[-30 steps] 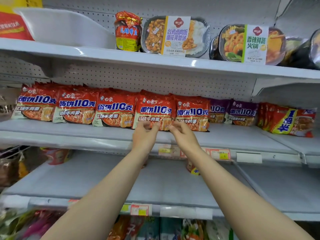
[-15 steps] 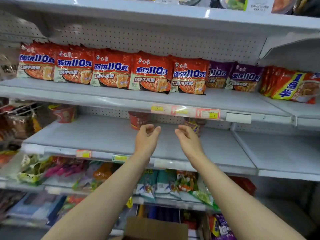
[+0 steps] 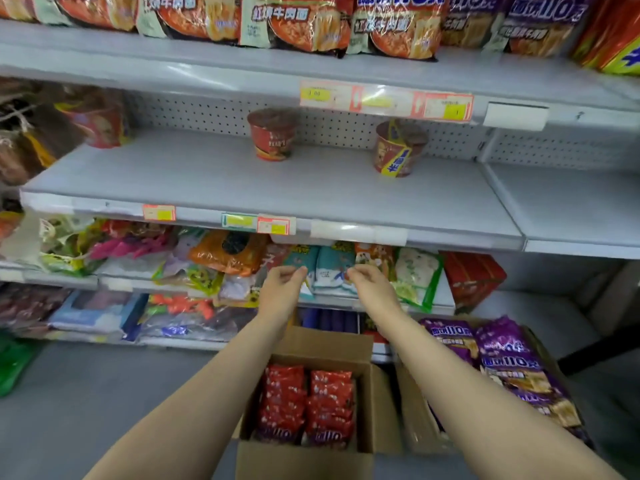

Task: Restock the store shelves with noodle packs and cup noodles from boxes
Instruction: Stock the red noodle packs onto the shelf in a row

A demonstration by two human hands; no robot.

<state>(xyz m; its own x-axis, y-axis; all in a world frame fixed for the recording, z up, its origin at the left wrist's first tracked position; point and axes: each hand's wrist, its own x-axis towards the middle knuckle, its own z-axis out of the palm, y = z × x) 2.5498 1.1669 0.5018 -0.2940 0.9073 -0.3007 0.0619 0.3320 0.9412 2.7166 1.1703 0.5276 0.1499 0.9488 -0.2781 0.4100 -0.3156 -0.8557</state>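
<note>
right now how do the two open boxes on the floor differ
The nearer box holds red noodle packs standing on edge below its rim; the box to its right holds purple noodle packs heaped above its rim. The nearer box lies between the forearms; the other sits behind the right forearm. Both are brown cardboard, open-topped.
</note>
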